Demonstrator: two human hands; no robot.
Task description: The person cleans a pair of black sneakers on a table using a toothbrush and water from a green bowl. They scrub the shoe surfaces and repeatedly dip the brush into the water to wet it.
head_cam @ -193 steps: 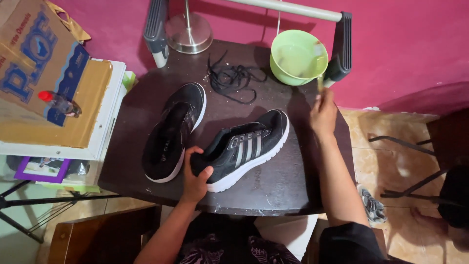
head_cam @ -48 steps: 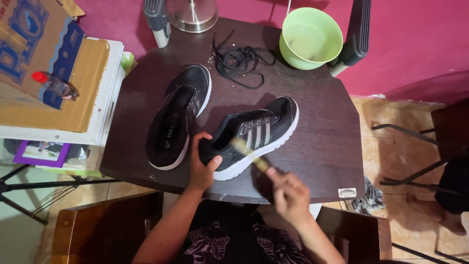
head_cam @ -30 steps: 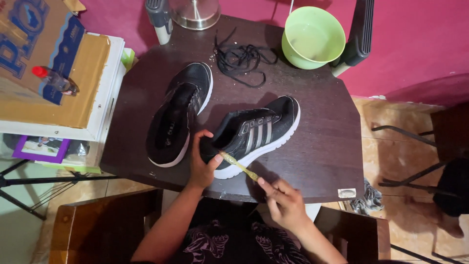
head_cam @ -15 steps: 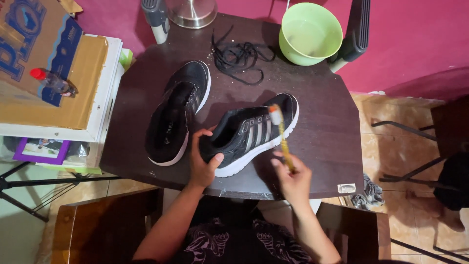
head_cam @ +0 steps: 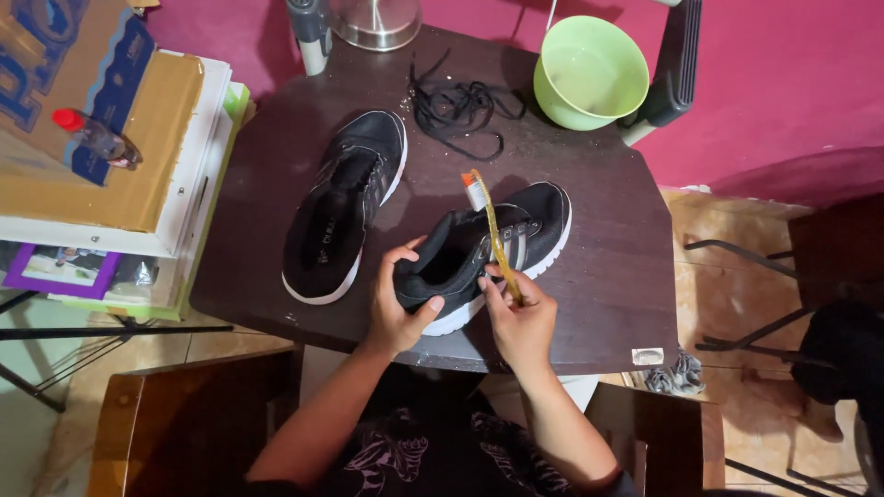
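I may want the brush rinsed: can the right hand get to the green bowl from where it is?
Probably yes. The right hand holds the toothbrush over the near shoe; the green bowl sits open-topped at the table's far right corner. Only bare tabletop lies between, the black laces off to the left.

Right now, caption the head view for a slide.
Left hand steadies a black shoe; right hand holds a toothbrush over it.

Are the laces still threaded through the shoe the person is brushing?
No: the black laces lie loose in a heap on the dark table, apart from the shoe held by the left hand.
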